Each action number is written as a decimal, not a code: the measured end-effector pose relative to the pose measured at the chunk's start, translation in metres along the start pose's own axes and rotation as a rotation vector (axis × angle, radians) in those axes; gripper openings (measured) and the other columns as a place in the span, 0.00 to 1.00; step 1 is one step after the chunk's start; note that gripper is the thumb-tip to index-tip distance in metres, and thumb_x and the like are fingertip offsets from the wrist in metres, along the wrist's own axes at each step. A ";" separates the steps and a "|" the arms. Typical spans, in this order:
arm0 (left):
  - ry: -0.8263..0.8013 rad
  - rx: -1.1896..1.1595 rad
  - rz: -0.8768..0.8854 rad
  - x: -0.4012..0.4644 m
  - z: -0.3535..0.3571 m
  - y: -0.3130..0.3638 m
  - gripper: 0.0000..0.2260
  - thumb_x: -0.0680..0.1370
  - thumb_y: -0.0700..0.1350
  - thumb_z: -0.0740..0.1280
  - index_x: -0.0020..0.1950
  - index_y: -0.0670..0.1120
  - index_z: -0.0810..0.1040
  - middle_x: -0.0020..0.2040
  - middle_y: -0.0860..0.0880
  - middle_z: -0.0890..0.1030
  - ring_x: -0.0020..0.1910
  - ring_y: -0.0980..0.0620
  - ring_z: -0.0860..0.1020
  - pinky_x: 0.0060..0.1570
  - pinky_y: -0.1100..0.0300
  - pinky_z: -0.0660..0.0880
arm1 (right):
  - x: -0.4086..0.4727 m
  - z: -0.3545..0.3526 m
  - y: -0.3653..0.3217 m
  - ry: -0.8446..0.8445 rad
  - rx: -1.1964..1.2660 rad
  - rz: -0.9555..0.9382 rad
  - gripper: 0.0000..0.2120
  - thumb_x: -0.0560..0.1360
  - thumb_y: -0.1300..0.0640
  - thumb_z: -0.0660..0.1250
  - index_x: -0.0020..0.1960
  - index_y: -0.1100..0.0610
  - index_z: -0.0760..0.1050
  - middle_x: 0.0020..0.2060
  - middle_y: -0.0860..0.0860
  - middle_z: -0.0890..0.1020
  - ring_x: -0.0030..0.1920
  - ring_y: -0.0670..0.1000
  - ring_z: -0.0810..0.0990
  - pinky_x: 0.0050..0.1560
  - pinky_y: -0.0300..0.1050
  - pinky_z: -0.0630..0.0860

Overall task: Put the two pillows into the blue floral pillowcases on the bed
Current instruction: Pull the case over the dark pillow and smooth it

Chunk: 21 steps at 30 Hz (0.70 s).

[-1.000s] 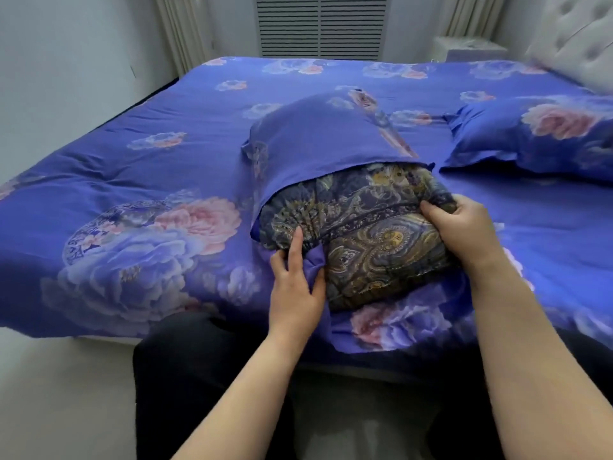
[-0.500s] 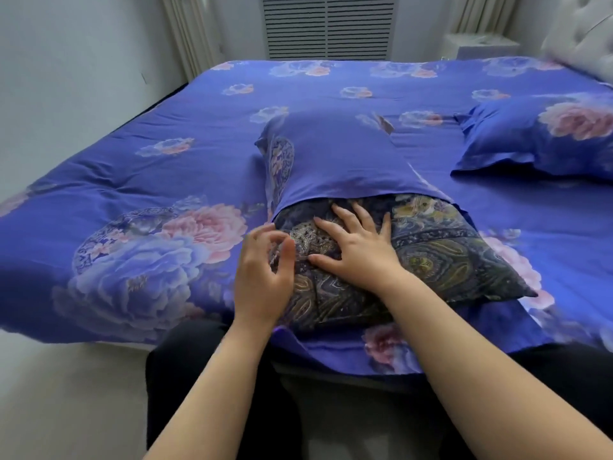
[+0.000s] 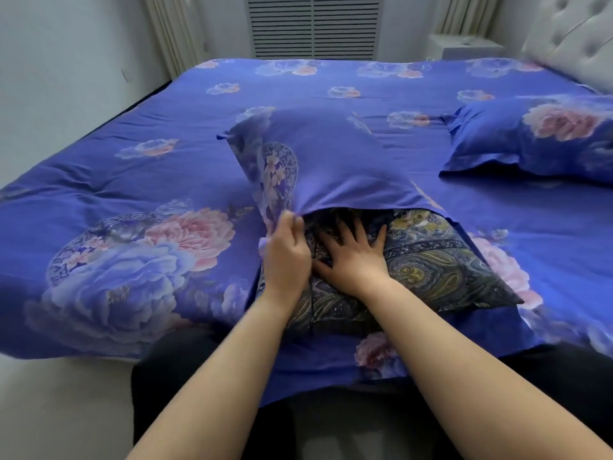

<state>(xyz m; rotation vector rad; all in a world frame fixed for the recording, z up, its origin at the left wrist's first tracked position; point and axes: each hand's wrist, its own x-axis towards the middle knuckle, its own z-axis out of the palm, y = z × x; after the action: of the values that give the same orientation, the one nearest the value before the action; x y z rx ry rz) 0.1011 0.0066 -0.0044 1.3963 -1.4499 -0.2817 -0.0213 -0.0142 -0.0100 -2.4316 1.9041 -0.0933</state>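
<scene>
- Blue floral bedding covered the bed (image 3: 139, 180), with a louvred panel on the far wall and one finished pillow (image 3: 544, 137) lying near the headboard.
- Half a second earlier the left hand (image 3: 285, 260) hovered with nothing in it; now its fingers (image 3: 292, 224) pinched the pillowcase (image 3: 328, 161) at its open hem and lifted it.
- Right hand (image 3: 355, 257) stayed flat, fingers spread, pressing the paisley pillow (image 3: 431, 260), still half out.
- Feeding the pillow deeper looked next.

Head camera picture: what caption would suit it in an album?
Left hand pinches the blue pillowcase edge while right hand presses the half-covered paisley pillow.
</scene>
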 end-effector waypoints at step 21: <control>-0.126 0.073 -0.161 0.044 0.003 0.019 0.09 0.80 0.41 0.57 0.45 0.41 0.75 0.46 0.38 0.80 0.48 0.40 0.77 0.42 0.56 0.65 | 0.003 0.008 -0.005 -0.023 0.033 -0.010 0.32 0.74 0.31 0.47 0.75 0.40 0.49 0.77 0.49 0.50 0.76 0.55 0.42 0.67 0.72 0.34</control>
<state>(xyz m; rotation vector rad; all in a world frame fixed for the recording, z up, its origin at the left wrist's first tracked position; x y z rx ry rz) 0.0976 -0.0259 0.0307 1.5813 -1.4643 -0.4295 -0.0149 -0.0155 -0.0172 -2.4102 1.8666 -0.0968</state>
